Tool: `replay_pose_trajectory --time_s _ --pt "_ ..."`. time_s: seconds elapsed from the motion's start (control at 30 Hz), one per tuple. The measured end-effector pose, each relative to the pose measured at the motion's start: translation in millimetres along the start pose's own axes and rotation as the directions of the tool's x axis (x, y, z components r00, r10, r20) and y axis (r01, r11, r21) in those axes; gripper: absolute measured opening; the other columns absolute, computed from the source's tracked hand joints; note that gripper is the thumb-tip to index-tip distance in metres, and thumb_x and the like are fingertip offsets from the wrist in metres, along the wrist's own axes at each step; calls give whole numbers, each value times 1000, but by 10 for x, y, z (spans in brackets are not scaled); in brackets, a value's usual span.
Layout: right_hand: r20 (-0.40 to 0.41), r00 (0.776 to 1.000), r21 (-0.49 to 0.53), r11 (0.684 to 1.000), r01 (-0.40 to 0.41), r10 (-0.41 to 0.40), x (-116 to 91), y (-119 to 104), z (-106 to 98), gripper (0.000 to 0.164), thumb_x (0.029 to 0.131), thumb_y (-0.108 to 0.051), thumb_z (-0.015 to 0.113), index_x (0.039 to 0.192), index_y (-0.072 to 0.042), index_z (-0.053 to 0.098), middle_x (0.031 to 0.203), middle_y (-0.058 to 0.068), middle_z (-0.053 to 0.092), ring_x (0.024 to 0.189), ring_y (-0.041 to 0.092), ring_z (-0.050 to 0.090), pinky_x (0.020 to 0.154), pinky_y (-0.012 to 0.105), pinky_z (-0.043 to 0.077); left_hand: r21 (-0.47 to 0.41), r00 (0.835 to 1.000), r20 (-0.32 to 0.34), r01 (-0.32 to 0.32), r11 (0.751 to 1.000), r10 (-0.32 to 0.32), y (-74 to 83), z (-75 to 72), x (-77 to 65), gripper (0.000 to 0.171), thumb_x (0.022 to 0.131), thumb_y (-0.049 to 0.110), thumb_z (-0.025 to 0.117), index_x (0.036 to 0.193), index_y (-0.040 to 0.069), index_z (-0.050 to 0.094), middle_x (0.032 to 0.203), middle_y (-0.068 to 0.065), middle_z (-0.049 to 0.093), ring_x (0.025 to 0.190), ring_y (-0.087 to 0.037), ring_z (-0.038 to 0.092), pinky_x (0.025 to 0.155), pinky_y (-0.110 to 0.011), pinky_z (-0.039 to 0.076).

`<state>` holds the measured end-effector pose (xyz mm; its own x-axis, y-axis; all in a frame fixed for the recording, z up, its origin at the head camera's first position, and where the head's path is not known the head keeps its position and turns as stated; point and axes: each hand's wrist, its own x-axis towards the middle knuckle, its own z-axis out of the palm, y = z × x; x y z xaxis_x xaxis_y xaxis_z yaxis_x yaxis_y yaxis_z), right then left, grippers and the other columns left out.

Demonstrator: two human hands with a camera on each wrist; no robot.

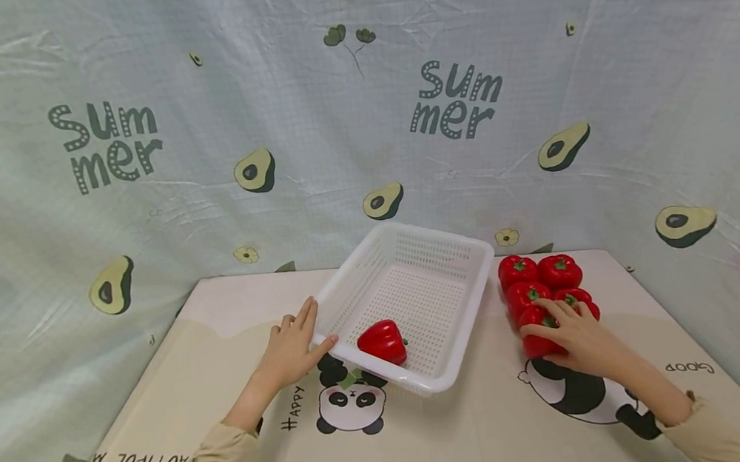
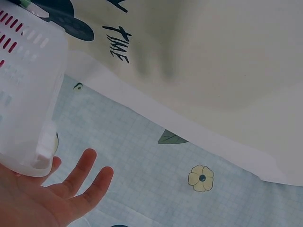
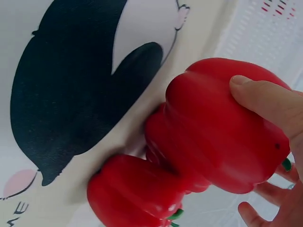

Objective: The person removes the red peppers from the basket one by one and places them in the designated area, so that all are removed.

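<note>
A white perforated plastic basket [image 1: 448, 381] holds one red bell pepper [image 1: 381, 343] lying on its side near the front left. My left hand [image 1: 293, 346] touches the basket's left rim, thumb over the edge. Its other fingers stretch out straight beside the basket wall, as the left wrist view shows. On the right, my right hand [image 1: 580, 339] grips a red bell pepper [image 3: 222, 127] at the front of a cluster. The thumb presses one side of it; the other fingers reach round its stem side, partly hidden. Another bell pepper [image 3: 135, 191] sits close beside it.
More red bell peppers [image 1: 560, 271] stand in two close rows behind my right hand, stems up. The table is covered with a cream cloth [image 1: 457, 438] printed with pandas. A pale curtain [image 1: 307, 133] with avocado prints hangs behind the table and along both sides.
</note>
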<state>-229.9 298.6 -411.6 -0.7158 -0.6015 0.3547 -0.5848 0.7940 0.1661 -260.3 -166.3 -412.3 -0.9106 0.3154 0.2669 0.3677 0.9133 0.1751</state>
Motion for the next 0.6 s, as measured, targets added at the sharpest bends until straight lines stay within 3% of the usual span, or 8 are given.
replay_pose_trajectory --time_s 0.37,0.6 --pt "15 1000 -39 999 -19 19 -32 35 86 85 48 -30 86 122 -12 47 117 11 53 102 30 42 77 54 41 1 1000 8 7 1000 -7 0 -2 7 76 87 50 45 139 -2 26 145 -16 28 110 -38 44 83 -53 34" --pt "18 999 -43 998 -39 40 -34 44 106 86 47 -30 87 121 -10 47 118 13 50 105 32 41 77 56 41 -6 1000 10 15 1000 -15 -2 -5 10 76 86 51 45 139 -1 26 145 -16 28 110 -38 44 82 -52 34"
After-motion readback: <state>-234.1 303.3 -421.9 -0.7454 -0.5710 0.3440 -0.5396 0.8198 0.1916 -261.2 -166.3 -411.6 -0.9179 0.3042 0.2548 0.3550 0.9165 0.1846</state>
